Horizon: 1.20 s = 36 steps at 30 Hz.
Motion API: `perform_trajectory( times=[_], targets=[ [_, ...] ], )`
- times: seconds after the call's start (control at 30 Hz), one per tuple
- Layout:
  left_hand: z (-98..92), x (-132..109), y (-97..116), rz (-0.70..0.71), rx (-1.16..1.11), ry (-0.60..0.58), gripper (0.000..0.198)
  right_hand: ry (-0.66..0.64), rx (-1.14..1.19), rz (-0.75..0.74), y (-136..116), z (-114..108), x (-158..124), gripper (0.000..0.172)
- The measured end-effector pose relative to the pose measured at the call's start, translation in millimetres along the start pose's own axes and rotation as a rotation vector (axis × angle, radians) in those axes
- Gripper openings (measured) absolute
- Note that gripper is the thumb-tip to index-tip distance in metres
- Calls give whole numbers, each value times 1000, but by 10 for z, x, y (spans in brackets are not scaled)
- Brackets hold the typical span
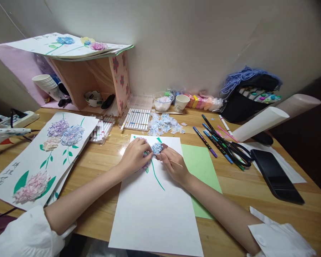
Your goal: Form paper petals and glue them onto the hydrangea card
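Note:
A white sheet of paper (155,217) lies in front of me with a painted green stem (156,176) on it. Near its top sits a small blue flower of crumpled paper bits (157,147), between my two hands. My right hand (174,165) grips a thin wooden stick (176,164), its tip hidden by the fingers beside the blue flower. Over a purple paper flower (144,166), partly covered, rests my left hand (136,155). Its fingers are bent and drawn together at the blue flower's left side; what they pinch, if anything, is hidden.
Blue paper scraps (164,123) lie beyond the sheet, near a marker set (136,119), a glass bowl (163,102) and a paper cup (181,103). Pens, scissors (239,153) and a phone (276,175) are at right. Finished flower pictures (77,150) lie left; green paper (203,167) sits underneath.

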<state>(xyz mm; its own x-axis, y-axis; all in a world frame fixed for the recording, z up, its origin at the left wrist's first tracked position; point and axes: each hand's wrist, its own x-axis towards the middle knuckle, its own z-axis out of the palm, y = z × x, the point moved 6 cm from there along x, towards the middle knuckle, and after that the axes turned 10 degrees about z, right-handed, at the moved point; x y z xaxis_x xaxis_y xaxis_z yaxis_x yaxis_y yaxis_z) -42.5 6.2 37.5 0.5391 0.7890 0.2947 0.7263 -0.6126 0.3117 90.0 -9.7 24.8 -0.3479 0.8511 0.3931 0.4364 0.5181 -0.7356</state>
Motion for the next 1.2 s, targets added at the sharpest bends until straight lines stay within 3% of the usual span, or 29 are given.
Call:
perform_trajectory(
  times=[0.3, 0.67, 0.83, 1.0, 1.1, 1.2],
  targets=[
    [-14, -51, -59, -61, -10, 2, 10, -11, -20, 19, 16, 26, 15, 31],
    [-81, -140, -59, -94, -78, 77, 10, -1, 123, 259, 99, 31, 80, 36],
    [-169, -195, -47, -117, -46, 108, 11, 40, 140, 217, 112, 14, 47, 37],
    [-428, -405, -291, -332, 334, 84, 18, 119, 193, 158, 126, -23, -9, 39],
    [-564, -601, -489, -503, 632, -34, 21, 145, 207, 114, 104, -37, -23, 40],
    [-575, -739, -610, -559, 742, -182, 21, 159, 199, 90, 87, -48, -32, 40]
  ],
)
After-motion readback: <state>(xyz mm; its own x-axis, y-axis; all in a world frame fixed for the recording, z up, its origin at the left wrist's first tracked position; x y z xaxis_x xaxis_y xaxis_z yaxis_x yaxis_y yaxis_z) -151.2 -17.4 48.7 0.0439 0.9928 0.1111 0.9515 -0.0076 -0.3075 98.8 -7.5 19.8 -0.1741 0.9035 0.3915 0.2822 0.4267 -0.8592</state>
